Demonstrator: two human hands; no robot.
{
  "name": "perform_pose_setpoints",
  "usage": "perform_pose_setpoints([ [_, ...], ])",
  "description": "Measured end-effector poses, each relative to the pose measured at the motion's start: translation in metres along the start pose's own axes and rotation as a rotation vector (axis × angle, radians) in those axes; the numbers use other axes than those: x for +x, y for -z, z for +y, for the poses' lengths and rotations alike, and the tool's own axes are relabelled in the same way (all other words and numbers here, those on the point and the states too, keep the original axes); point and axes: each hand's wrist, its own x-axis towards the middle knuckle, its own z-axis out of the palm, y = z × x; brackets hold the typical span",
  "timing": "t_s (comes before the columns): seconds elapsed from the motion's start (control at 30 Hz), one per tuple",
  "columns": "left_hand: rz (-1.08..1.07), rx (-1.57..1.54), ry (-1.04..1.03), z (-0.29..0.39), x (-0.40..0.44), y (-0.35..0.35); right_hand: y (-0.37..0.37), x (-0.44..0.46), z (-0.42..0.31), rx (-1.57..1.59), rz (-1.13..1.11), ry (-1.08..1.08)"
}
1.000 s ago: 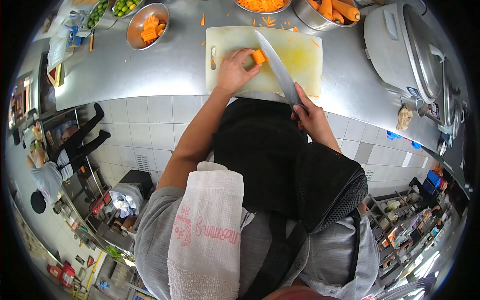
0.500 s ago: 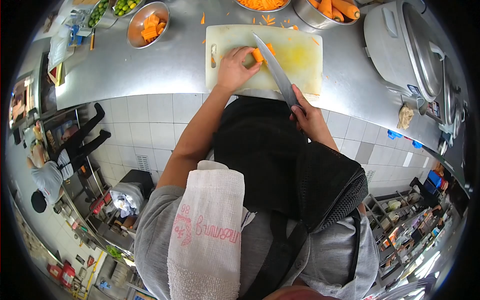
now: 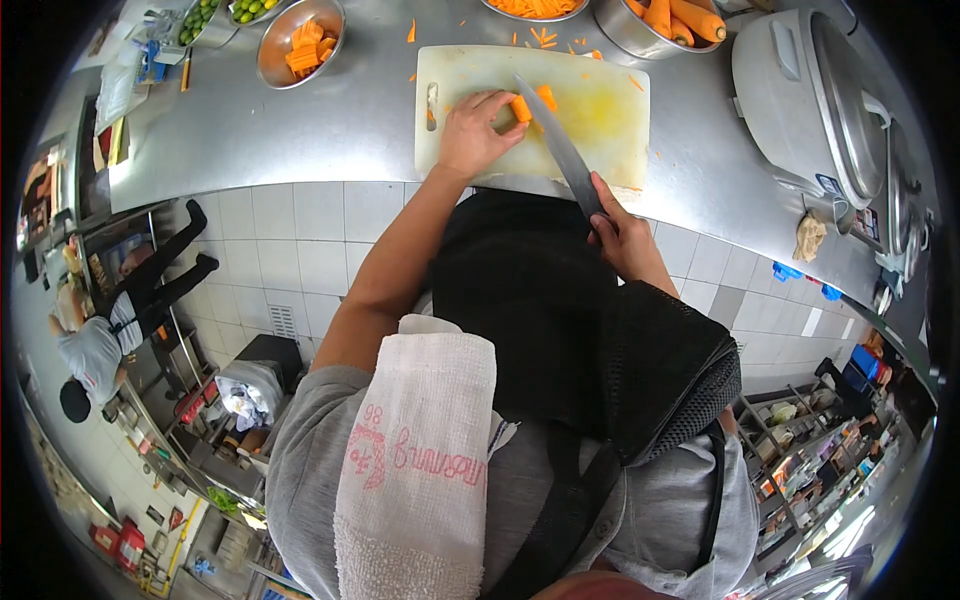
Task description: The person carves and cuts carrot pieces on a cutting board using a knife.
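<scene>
On the white cutting board [image 3: 622,160], my left hand [image 3: 474,138] pinches a short orange carrot chunk [image 3: 520,108] between thumb and fingers. A second carrot piece [image 3: 546,97] lies just to the right, on the other side of the blade. My right hand [image 3: 630,243] is wrapped round the handle of a large kitchen knife [image 3: 562,146]. Its blade slants up and left across the board, with the tip beyond the carrot. Whether the edge touches the chunk I cannot tell. Small orange scraps and a yellow stain mark the board.
A metal bowl of carrot pieces [image 3: 334,72] stands back left, near containers of green fruit [image 3: 248,10]. Behind the board are a bowl of shredded carrot [image 3: 535,8] and a pot of whole carrots [image 3: 612,28]. A large lidded cooker [image 3: 770,110] stands right. Another person [image 3: 95,355] is far left.
The knife has slid slightly back toward my body. My left hand keeps its hold on the carrot chunk. The whole view has shifted a little.
</scene>
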Motion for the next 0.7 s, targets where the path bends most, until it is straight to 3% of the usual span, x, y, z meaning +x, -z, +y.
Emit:
perform_pose_setpoints([
  [0.23, -0.007, 0.002, 0.056, -0.001, -0.002, -0.002, -0.001, 0.004, 0.001, 0.013, -0.007, 0.042],
  [0.3, -0.004, 0.013, 0.051, -0.002, -0.002, -0.001, -0.002, 0.0, -0.001, 0.049, 0.081, -0.032],
  [0.43, 0.03, 0.018, 0.023, -0.001, -0.002, -0.003, 0.005, -0.004, 0.0, 0.032, 0.051, -0.087],
  [0.7, 0.016, 0.005, 0.038, 0.0, -0.001, -0.002, -0.002, -0.005, 0.01, -0.075, 0.019, 0.027],
])
